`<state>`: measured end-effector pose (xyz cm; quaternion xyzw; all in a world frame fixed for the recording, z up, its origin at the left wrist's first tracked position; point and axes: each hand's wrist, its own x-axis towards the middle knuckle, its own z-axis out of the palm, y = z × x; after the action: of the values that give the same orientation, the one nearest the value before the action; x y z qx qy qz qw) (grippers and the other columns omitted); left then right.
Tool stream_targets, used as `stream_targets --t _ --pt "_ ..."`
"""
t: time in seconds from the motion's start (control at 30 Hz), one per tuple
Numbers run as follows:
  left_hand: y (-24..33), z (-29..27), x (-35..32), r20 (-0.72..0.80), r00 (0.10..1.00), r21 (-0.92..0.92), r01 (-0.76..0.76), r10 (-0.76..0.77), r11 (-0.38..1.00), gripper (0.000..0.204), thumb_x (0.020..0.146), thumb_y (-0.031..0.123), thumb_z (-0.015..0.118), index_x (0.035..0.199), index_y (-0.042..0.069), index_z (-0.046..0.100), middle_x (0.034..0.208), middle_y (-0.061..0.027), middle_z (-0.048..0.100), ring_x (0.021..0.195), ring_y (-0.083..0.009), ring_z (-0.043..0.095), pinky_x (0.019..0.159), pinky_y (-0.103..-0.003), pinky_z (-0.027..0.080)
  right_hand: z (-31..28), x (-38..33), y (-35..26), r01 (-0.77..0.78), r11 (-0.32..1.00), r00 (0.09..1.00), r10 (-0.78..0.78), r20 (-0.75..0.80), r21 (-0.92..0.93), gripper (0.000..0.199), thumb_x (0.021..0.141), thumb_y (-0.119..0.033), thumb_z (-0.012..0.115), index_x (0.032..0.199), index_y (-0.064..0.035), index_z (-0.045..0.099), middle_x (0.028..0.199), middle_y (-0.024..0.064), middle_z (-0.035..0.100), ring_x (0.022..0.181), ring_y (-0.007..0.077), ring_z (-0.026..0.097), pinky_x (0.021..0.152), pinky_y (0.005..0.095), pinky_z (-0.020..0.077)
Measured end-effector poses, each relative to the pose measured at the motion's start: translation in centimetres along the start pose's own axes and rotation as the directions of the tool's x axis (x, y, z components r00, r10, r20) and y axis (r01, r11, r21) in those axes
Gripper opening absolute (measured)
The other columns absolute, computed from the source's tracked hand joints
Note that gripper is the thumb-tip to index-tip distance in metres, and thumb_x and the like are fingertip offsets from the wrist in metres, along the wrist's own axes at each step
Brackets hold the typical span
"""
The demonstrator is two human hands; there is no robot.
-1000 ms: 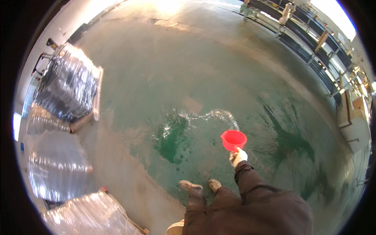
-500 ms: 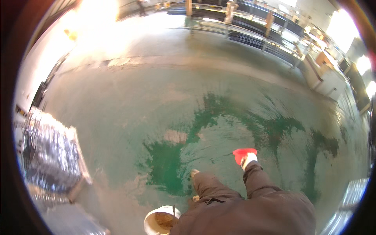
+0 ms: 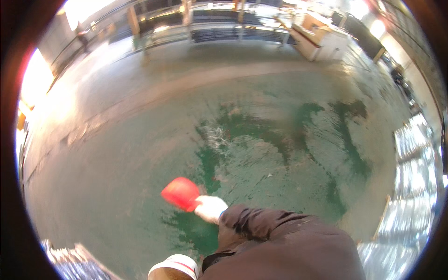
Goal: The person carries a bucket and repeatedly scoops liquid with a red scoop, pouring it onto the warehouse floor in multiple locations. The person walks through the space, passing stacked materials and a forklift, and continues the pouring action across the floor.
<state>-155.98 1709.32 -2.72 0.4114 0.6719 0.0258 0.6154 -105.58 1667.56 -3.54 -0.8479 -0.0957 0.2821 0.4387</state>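
Note:
My right hand (image 3: 211,208), in a white glove, is closed on the handle of a red scoop (image 3: 181,193). The arm in its dark brown sleeve reaches leftward across my front, with the scoop above the green floor (image 3: 140,172). A white bucket (image 3: 173,260) with a red line near its rim is at the lower edge, left of my body; something tan shows inside. My left hand is out of view. Beyond the scoop, a pale, spray-like patch (image 3: 217,136) shows over dark wet streaks on the floor.
Shiny wrapped stacks (image 3: 408,217) stand along the right side, and another wrapped stack (image 3: 77,263) is at the lower left. Racks of long dark stock (image 3: 214,35) line the far side, beside a white cabinet (image 3: 319,42). A person (image 3: 83,41) stands far off at upper left.
My right hand has swung the scoop from right to left across my front. The view has turned rightward, and the pale spray has appeared. The bucket sits lower in the picture.

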Motion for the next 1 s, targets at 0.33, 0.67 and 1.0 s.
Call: stream_targets --t 0.33,0.67,1.0 --pt "24.3 13.7 12.0 0.448 0.837 0.225 -0.447 0.315 0.866 0.023 0.105 0.010 0.055 0.111 -0.007 0.069 0.093 -0.0126 0.072 0.079 -0.0289 0.067 0.077 -0.044 0.059 17.4 3.3 -21.1 0.416 0.893 0.885 -0.441 0.150 0.171 0.056 0.101 -0.035 0.057 0.154 -0.0161 0.059 0.145 0.0167 0.066 0.136 0.0377 0.058 0.118 0.0473 0.0430" --pt "49.2 21.0 11.9 0.709 0.702 0.136 -0.218 0.059 0.966 0.023 0.104 0.016 0.056 0.082 0.013 0.056 0.070 -0.0007 0.054 0.059 -0.0179 0.051 0.058 -0.034 0.044 36.0 19.8 -31.5 0.209 0.873 0.976 -0.158 0.150 -0.441 0.043 0.108 -0.029 0.052 0.145 -0.0140 0.067 0.145 0.0131 0.068 0.137 0.0307 0.060 0.119 0.0433 0.0447" --pt "63.8 23.3 20.5 0.604 0.784 -0.011 -0.176 0.147 0.984 0.010 0.089 0.002 0.061 0.089 0.011 0.055 0.066 -0.0001 0.043 0.049 -0.0168 0.041 0.048 -0.035 0.041 43.7 42.0 -40.3 0.090 0.830 0.932 0.125 0.340 -0.551 0.037 0.112 -0.023 0.049 0.133 -0.0121 0.078 0.138 0.0115 0.075 0.130 0.0247 0.070 0.114 0.0388 0.0531"
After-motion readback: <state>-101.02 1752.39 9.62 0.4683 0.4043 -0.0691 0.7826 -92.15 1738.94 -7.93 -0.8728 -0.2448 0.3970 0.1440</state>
